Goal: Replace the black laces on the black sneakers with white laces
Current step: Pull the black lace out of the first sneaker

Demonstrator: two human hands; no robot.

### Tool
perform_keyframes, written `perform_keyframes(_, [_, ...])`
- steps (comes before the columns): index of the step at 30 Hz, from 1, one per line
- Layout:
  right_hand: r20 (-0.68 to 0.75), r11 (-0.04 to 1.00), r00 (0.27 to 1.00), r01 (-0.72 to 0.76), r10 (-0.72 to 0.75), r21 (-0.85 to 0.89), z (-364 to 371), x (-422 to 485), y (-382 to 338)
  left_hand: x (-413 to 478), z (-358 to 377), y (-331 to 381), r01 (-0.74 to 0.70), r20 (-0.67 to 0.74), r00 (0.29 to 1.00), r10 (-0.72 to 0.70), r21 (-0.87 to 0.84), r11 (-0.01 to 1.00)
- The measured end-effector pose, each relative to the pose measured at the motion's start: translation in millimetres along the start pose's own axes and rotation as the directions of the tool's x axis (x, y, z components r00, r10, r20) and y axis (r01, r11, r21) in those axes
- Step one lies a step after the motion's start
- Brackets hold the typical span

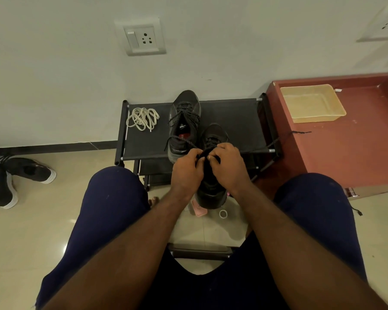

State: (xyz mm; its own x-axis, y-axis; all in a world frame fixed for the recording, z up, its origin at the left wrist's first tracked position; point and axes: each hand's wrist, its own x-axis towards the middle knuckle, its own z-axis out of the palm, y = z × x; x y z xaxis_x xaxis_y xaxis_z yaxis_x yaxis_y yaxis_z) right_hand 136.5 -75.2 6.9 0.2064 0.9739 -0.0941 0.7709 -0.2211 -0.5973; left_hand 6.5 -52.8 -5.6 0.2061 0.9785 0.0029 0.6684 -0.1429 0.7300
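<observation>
Two black sneakers are in front of me. The far sneaker (184, 121) lies on the black shoe rack (233, 121), its black laces loosened. The near sneaker (212, 189) hangs off the rack's front edge between my knees. My left hand (186, 173) and my right hand (229, 164) both pinch at its tongue and black lace. One end of that black lace (285, 136) stretches out to the right over the red cabinet. A bundle of white laces (142, 118) rests on the rack's left part.
A red cabinet (345, 148) with a beige tray (311, 104) stands at the right. Another pair of black shoes with white soles (16, 175) lies on the floor at the left. A pink object (198, 210) and a white ring (223, 214) lie on the tiles below the sneaker.
</observation>
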Motion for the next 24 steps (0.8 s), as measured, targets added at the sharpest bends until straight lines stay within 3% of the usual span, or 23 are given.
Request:
perform_keyframes(3, [-0.038,0.989,0.999,-0.024,0.03,0.146,-3,0,-2,0,1,1,0.004,-0.01,1.0,-0.004,-0.004,1.0])
perform_keyframes(5, [-0.097,0.933,0.987,-0.084,0.125,0.349,-8,0,-8,1,2,2,0.013,-0.018,1.0,-0.013,-0.014,1.0])
perform_keyframes(6, [-0.1,0.834,0.971,-0.132,0.218,0.536,-13,-1,-13,1,2,2,0.014,-0.024,1.0,-0.014,-0.017,1.0])
perform_keyframes(8, [-0.017,0.491,0.938,-0.166,0.347,0.855,-25,-2,-22,2,2,3,0.012,-0.034,0.999,-0.012,-0.02,1.0])
perform_keyframes(10, [0.02,0.229,0.924,-0.116,0.382,0.966,-35,-2,-25,2,2,3,0.025,-0.034,0.999,-0.026,-0.022,0.999])
perform_keyframes(12, [0.028,0.139,0.907,-0.095,0.42,0.986,-40,0,-24,3,3,3,0.041,-0.034,0.999,-0.042,-0.028,0.999])
perform_keyframes(13, [0.004,0.215,0.9,-0.109,0.437,0.971,-42,1,-24,3,3,3,0.042,-0.033,0.999,-0.043,-0.03,0.999])
perform_keyframes(14, [-0.053,0.378,0.905,-0.123,0.422,0.918,-40,2,-20,3,3,3,0.04,-0.031,0.999,-0.041,-0.029,0.999])
perform_keyframes(16, [-0.175,0.795,0.949,-0.11,0.263,0.597,-33,4,-10,2,3,3,0.033,-0.028,0.999,-0.033,-0.03,0.999])
perform_keyframes(17, [-0.183,0.918,0.968,-0.089,0.171,0.386,-29,3,-6,2,3,3,0.032,-0.027,0.999,-0.033,-0.033,0.999])
perform_keyframes(20, [-0.053,0.999,0.998,-0.024,0.023,-0.027,-18,0,-8,2,2,2,0.025,-0.013,1.0,-0.025,-0.045,0.999])
perform_keyframes(24, [0.0,0.976,0.999,-0.034,0.035,-0.214,-11,-1,-13,1,2,2,0.011,-0.004,1.0,-0.012,-0.04,0.999])
